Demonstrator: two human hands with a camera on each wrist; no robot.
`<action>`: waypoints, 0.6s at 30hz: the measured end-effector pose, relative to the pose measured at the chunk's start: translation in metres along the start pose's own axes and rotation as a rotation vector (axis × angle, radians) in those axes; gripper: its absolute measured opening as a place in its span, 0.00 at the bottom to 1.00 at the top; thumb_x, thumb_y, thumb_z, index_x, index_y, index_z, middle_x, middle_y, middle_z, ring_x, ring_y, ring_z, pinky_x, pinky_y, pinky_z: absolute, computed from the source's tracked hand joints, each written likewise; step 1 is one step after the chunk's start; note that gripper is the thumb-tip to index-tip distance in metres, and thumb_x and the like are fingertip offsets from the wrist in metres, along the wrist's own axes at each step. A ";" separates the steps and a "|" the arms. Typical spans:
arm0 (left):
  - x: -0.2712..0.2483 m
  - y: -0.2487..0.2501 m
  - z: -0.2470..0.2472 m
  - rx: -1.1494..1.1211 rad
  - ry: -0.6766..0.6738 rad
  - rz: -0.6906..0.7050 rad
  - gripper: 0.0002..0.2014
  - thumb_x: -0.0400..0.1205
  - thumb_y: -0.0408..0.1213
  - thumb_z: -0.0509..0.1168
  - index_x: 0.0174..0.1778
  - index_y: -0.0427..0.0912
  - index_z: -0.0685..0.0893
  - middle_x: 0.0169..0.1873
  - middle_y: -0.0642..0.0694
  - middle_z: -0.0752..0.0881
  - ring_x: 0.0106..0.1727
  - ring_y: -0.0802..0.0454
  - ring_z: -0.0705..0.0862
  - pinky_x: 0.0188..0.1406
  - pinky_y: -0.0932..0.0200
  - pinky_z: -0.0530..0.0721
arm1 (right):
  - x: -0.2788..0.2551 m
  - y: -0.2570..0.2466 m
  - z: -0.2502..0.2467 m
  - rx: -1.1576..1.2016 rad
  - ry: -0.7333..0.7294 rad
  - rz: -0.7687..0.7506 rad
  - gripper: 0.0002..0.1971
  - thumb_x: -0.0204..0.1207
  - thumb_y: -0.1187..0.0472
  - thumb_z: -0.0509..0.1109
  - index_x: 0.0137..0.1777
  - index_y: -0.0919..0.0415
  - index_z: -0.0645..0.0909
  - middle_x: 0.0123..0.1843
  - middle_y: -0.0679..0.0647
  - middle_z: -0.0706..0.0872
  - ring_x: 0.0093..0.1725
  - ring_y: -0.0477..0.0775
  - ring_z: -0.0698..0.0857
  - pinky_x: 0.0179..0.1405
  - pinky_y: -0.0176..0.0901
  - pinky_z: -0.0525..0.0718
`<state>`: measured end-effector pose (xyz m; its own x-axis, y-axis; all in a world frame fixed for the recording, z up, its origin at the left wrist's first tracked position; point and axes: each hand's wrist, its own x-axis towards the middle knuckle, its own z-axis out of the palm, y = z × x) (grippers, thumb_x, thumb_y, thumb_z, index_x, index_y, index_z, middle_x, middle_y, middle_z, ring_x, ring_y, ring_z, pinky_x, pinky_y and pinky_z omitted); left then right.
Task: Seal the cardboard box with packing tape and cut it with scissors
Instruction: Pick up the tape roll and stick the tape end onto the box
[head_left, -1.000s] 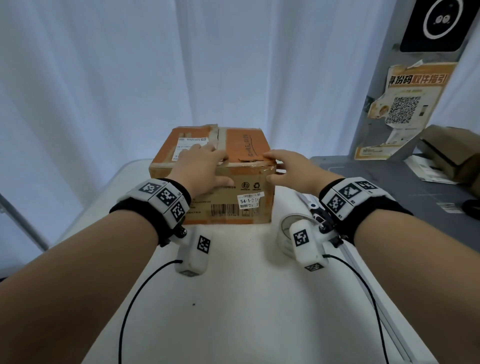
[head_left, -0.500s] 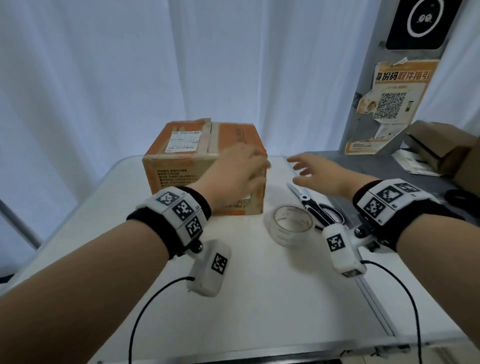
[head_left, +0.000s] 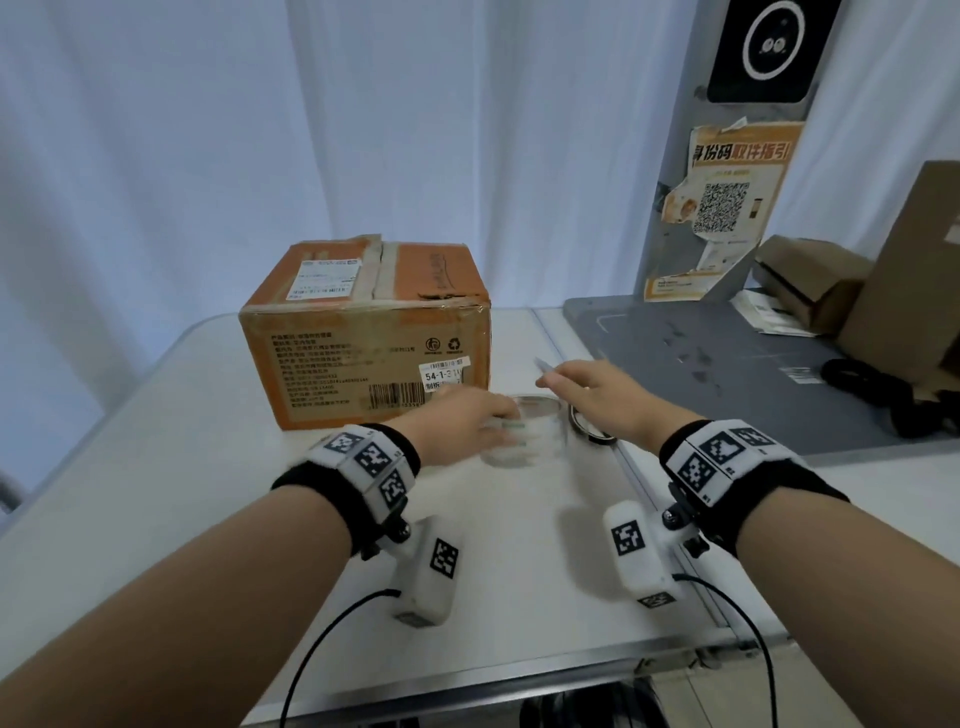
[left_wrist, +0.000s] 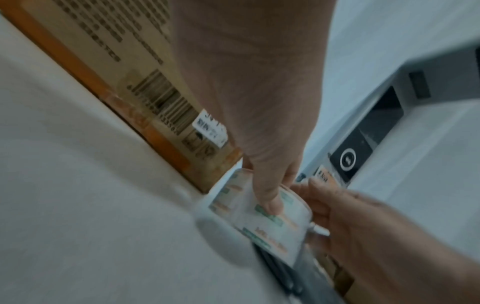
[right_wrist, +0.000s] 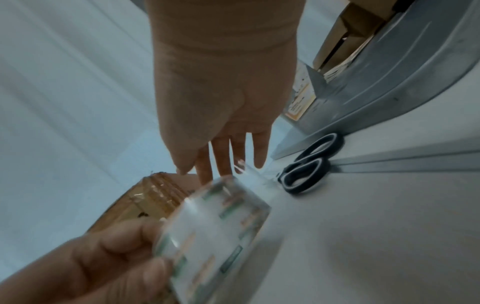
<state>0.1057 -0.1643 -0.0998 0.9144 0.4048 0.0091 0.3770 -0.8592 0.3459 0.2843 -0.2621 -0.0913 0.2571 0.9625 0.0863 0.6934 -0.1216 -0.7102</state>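
An orange-brown cardboard box (head_left: 363, 353) (left_wrist: 145, 82) (right_wrist: 155, 197) stands shut at the back of the white table, old tape along its top seam. Just right of its front corner is a clear packing tape roll (head_left: 524, 436) (left_wrist: 259, 216) (right_wrist: 221, 226), blurred by motion. My left hand (head_left: 506, 423) (left_wrist: 270, 197) (right_wrist: 116, 253) grips the roll, thumb on its side. My right hand (head_left: 561, 382) (right_wrist: 223, 164) (left_wrist: 337, 216) hovers at the roll's far right edge with straight fingers and holds nothing. Black-handled scissors (head_left: 589, 434) (right_wrist: 309, 164) lie under it on the table.
The white table (head_left: 182, 467) has bare room on the left and front. A grey platform (head_left: 701, 374) adjoins it on the right, with brown cartons (head_left: 810, 280) and a black cable bundle (head_left: 872, 389). A white curtain hangs behind.
Both hands have left the box top. The left hand came down to the right and took hold of the tape roll. The right hand swung out, then came down beside the roll.
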 end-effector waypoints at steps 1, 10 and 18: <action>-0.005 -0.003 -0.007 -0.127 0.020 -0.014 0.07 0.84 0.45 0.62 0.53 0.48 0.82 0.48 0.49 0.85 0.50 0.48 0.80 0.53 0.53 0.77 | 0.002 -0.005 0.000 0.039 0.009 -0.018 0.18 0.83 0.50 0.58 0.60 0.59 0.84 0.60 0.53 0.86 0.60 0.47 0.81 0.62 0.41 0.75; -0.038 -0.011 -0.052 -0.477 0.208 -0.084 0.06 0.83 0.38 0.64 0.52 0.39 0.83 0.46 0.51 0.86 0.45 0.57 0.83 0.45 0.69 0.80 | 0.013 -0.040 0.005 0.464 0.016 0.020 0.18 0.77 0.49 0.68 0.59 0.62 0.82 0.50 0.52 0.88 0.52 0.49 0.86 0.56 0.43 0.85; -0.044 -0.011 -0.052 -0.525 0.223 -0.114 0.08 0.83 0.39 0.64 0.52 0.39 0.82 0.53 0.43 0.88 0.54 0.48 0.86 0.59 0.54 0.82 | 0.015 -0.050 0.004 0.419 0.268 -0.034 0.03 0.75 0.62 0.71 0.42 0.61 0.84 0.41 0.56 0.87 0.44 0.53 0.86 0.51 0.44 0.88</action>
<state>0.0542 -0.1564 -0.0555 0.7977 0.5904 0.1225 0.2951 -0.5594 0.7746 0.2505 -0.2409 -0.0572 0.4407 0.8616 0.2520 0.3886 0.0699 -0.9187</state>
